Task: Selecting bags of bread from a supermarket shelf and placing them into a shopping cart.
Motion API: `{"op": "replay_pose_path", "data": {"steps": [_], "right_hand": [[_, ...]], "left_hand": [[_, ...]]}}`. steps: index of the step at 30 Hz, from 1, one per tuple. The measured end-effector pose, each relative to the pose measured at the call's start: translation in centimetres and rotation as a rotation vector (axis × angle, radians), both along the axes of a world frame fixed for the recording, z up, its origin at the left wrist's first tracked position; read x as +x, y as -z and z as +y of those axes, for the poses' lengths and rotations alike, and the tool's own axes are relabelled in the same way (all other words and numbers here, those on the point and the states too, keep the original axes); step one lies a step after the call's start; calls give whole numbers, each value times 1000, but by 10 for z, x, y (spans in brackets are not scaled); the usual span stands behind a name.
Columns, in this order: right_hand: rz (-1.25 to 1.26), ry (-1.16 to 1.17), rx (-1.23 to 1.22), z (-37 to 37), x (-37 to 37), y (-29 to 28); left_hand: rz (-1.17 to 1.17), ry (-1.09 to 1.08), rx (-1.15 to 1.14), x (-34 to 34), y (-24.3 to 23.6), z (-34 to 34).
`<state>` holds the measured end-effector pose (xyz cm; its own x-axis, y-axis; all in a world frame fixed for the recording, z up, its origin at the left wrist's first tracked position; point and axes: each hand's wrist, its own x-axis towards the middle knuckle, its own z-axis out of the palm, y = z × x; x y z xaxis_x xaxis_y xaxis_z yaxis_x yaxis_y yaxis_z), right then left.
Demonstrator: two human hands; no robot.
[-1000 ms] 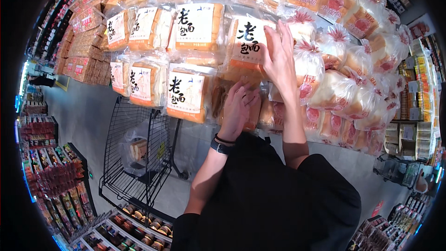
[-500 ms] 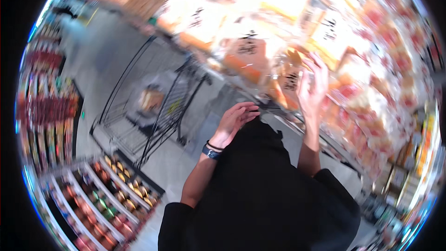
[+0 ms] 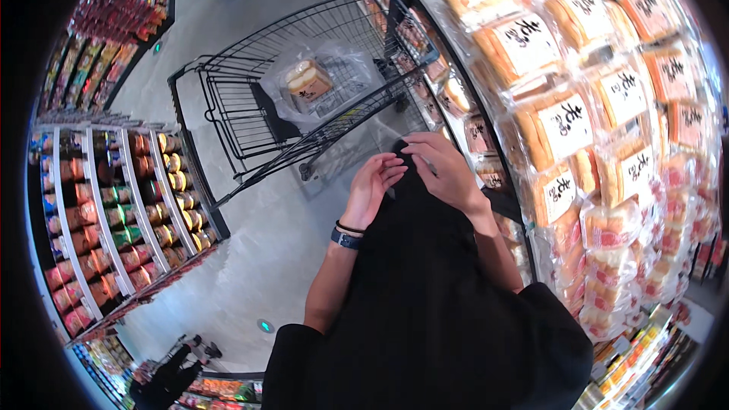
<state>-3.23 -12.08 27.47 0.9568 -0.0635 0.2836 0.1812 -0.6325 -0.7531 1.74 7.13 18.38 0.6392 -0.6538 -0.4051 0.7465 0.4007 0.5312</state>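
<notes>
Supermarket aisle: we have turned from the bread shelf (image 3: 577, 106), where our hands were a second ago. Now the left hand (image 3: 372, 186) and right hand (image 3: 444, 171) meet at our dark top, fingers loosely curled, empty. One bagged loaf (image 3: 307, 82) lies in the cart (image 3: 228, 106).

- Bright, even shop lighting from overhead; the grey floor (image 3: 250, 273) shows soft pale reflections.
- Glare glints on the clear bread bags (image 3: 566, 125) along the right shelves.
- The picture is sharp, without motion blur.
- Strong fisheye bending: shelf edges curve toward the rim, and the corners fall to black.
- The dark garment (image 3: 433, 311) shows no detail.
</notes>
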Motion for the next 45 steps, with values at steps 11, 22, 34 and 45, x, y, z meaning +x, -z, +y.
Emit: {"op": "replay_pose_path", "data": {"steps": [11,22,34,45], "right_hand": [[472,-338,358,35,268,189],[680,125,296,57,458,348],[-6,-425,-452,99,497,294],[416,-577,-853,98,481,338]], "left_hand": [[55,-470,162,80,12,65],[254,-680,309,178,-8,48],[310,-680,306,229,-4,16],[263,-599,242,237,-1,35]]}}
